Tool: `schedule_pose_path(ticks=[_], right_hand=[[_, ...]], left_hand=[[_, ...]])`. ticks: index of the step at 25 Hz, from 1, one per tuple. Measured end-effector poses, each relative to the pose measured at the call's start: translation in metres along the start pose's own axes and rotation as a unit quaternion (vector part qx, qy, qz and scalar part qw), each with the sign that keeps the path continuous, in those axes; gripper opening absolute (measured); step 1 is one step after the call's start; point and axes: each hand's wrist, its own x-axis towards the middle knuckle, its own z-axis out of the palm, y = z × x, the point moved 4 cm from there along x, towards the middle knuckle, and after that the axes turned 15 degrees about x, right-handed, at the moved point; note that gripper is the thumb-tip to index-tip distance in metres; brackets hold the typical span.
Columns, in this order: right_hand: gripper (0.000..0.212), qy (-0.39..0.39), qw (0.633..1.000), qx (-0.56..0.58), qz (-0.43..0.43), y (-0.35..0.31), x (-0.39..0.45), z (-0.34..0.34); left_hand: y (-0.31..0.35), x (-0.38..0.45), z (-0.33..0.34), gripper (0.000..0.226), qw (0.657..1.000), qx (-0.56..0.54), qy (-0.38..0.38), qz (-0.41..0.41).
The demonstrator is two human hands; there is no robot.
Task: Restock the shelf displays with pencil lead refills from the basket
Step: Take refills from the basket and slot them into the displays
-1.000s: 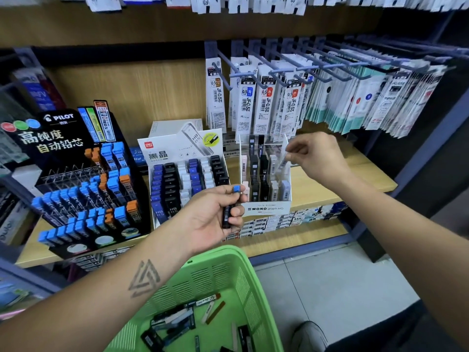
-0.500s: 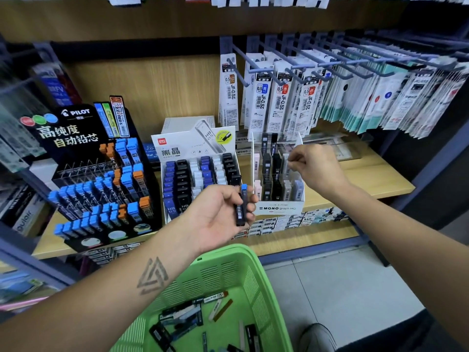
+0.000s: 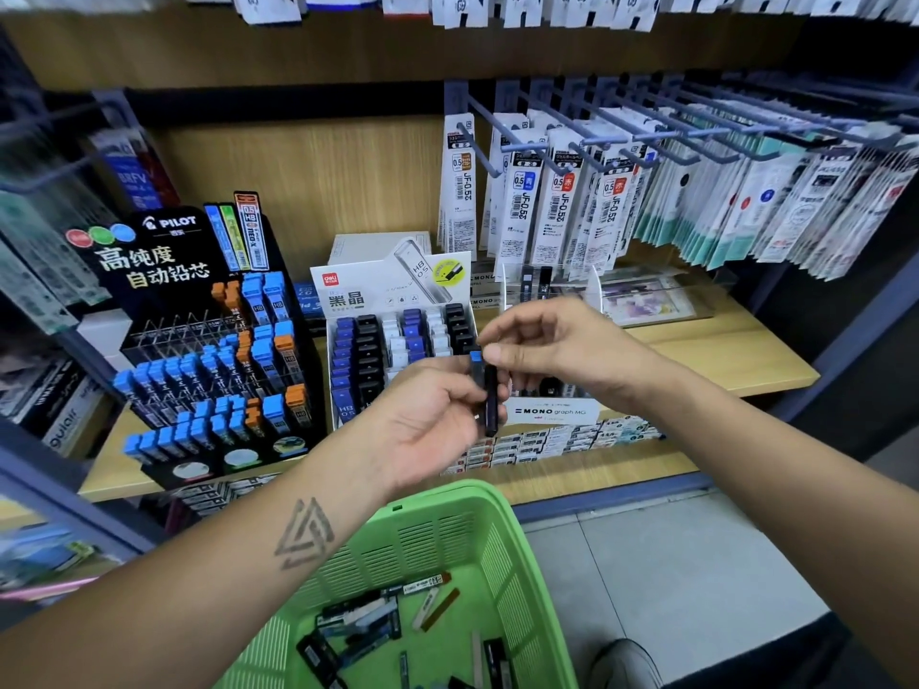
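Note:
My left hand [image 3: 427, 420] grips two upright pencil lead refills in front of the shelf: a black tube [image 3: 491, 407] and a blue-capped one [image 3: 476, 359] behind it. My right hand [image 3: 557, 350] meets them from the right and pinches the top of the black tube with thumb and forefinger. Below hangs the green basket [image 3: 450, 494], with several loose refills [image 3: 358, 619] lying on its bottom. Three displays stand on the wooden shelf: the black Pilot rack [image 3: 209, 370], the white Deli box [image 3: 393, 300] and the clear Mono stand [image 3: 552, 412], partly hidden by my hands.
Packs of pen refills [image 3: 562, 201] hang on metal hooks above the Mono stand and off to the right. The shelf board's edge [image 3: 721, 380] runs behind my right forearm. Grey floor tiles [image 3: 671, 564] lie to the right of the basket.
My right hand left the Mono stand and moved down-left to the refills in my left hand, now pinching the black one. My left hand rose slightly.

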Motion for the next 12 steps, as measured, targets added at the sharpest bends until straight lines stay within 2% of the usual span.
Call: schedule_pose_path(ticks=[8,12], right_hand=[[0.025,-0.018,0.998,-0.011,0.063,0.013,0.003,-0.003],[0.022,0.002,0.998,-0.005,0.062,0.012,0.005,-0.003]], left_hand=[[0.0,-0.001,-0.012,0.036,0.997,0.007,0.074,0.008],[0.001,-0.003,-0.014,0.029,0.994,0.045,0.101,0.007]])
